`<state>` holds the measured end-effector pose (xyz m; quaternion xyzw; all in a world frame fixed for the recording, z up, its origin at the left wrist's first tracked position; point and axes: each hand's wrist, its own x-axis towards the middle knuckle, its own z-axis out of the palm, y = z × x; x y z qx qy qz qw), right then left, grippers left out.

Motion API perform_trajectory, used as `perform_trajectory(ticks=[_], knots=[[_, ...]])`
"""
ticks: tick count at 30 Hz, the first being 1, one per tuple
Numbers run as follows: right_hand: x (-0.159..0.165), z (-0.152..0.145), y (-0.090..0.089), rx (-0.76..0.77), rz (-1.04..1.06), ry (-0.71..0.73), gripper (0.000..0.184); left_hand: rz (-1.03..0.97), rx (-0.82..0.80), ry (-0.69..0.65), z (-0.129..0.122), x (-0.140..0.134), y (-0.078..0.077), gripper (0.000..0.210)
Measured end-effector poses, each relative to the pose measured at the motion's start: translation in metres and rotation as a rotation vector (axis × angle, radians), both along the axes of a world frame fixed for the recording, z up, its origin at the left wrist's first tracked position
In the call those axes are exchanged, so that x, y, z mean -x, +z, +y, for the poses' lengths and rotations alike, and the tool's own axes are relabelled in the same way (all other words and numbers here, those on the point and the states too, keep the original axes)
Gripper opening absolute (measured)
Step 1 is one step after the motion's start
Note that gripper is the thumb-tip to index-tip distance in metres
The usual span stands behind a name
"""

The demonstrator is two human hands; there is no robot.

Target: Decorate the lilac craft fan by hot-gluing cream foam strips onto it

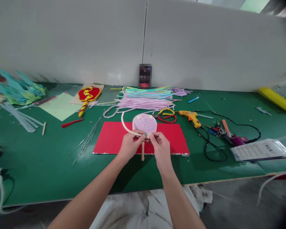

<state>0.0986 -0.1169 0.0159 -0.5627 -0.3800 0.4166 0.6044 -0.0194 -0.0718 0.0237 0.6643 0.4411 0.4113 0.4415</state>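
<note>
A lilac fan-shaped piece [145,123] made of pipe cleaners, with a pale edge, lies over a red board [109,140]. Its thin peach handle [143,155] points toward me. Closed at the base of the fan, my left hand [131,145] pinches a cream pipe cleaner [124,123], whose free length curves up to the left. My right hand [161,149] is closed too, its thumb and forefinger pinching the same spot beside the left fingertips. The fingers partly hide the join between fan and handle.
Behind the board lie bundled pastel pipe cleaners [145,103] and pliers [166,116]. On the right are a yellow glue gun [190,117] with its cord, keys [219,131] and a white packet [262,149]. Leftward are thin wires [88,143] and a red-yellow fan [89,94].
</note>
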Motion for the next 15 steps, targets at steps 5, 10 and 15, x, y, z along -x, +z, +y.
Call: perform_trajectory(ticks=[5, 10, 15], knots=[[-0.018, 0.014, 0.001, 0.006, -0.018, 0.114, 0.027, 0.032, 0.015, -0.049, 0.014, 0.002, 0.006, 0.012], [-0.037, 0.04, 0.021, 0.017, -0.121, 0.264, 0.028, 0.022, 0.004, -0.072, 0.033, 0.001, 0.015, 0.012], [-0.038, 0.067, 0.029, -0.003, -0.263, 0.341, 0.022, -0.017, -0.012, -0.049, 0.052, -0.006, 0.013, 0.013]])
